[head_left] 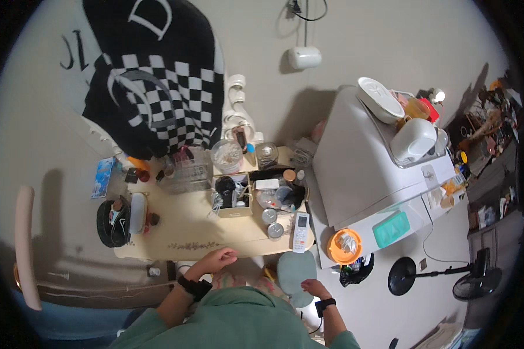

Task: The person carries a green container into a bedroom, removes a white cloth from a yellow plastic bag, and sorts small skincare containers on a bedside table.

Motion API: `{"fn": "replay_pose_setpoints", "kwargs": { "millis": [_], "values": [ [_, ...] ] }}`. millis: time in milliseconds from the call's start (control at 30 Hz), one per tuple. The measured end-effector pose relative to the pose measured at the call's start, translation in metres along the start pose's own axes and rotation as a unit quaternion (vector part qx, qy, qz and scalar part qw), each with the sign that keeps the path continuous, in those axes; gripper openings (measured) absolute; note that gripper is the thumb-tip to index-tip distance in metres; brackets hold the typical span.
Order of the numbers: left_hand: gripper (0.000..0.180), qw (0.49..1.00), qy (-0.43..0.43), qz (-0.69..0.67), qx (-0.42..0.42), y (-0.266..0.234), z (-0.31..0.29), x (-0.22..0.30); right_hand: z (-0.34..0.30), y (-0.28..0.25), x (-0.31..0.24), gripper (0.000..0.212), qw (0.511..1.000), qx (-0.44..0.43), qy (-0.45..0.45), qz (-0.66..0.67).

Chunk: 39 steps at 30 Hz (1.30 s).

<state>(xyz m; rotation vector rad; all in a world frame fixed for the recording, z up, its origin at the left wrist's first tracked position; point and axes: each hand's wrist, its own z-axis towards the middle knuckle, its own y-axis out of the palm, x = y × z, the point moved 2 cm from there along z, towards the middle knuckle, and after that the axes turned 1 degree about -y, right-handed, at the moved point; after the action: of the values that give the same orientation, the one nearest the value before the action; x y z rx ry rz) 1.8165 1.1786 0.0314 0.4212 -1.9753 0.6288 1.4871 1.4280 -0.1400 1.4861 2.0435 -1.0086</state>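
My left hand [216, 260] is just off the front edge of the cream vanity table [183, 235], its fingers curled loosely together with nothing seen in them. Over the grey-green stool [297, 270] hangs my right hand [314, 288], also loosely closed and without a visible object. Both wrists wear black bands. A white remote control [300, 231] lies at the table's right front corner. Beside it are two small round containers [272, 224]. Farther back sit an open box [232, 198] with a black item and cords, and a tray of small goods [279, 191].
At right stands a white cabinet [361, 168] with a dish rack and white containers on top. An orange basin [344, 246], a teal tray [392, 229], a black bin bag [357, 271] and a floor fan [474, 282] are near it. A checkered black cloth [163, 87] hangs behind the table.
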Motion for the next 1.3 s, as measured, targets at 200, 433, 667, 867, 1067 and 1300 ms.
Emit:
{"fn": "replay_pose_setpoints", "kwargs": {
  "millis": [200,433,667,867,1067,1300],
  "values": [
    [0.038,0.997,-0.016,-0.043,0.055,-0.007,-0.016,-0.002,-0.022,-0.011,-0.152,0.027,0.976,0.012,-0.178,-0.124],
    [0.039,0.988,-0.049,-0.064,0.130,-0.019,-0.054,-0.022,-0.039,-0.044,-0.264,0.021,0.972,-0.016,-0.232,-0.034],
    [0.040,0.985,-0.063,-0.066,0.146,-0.058,-0.062,-0.063,0.021,-0.129,-0.346,0.020,0.950,0.178,-0.225,-0.121],
    [0.041,0.990,-0.054,-0.063,0.116,-0.085,-0.034,-0.046,0.123,-0.127,-0.356,0.022,0.909,0.141,-0.293,-0.259],
    [0.062,0.995,-0.036,-0.058,0.075,-0.096,0.018,-0.054,0.177,-0.103,-0.350,0.040,0.914,0.007,-0.321,-0.248],
    [0.059,0.974,-0.007,-0.160,0.158,-0.113,0.109,-0.059,0.173,-0.097,-0.343,0.042,0.902,0.035,-0.222,-0.369]
  ]
}}
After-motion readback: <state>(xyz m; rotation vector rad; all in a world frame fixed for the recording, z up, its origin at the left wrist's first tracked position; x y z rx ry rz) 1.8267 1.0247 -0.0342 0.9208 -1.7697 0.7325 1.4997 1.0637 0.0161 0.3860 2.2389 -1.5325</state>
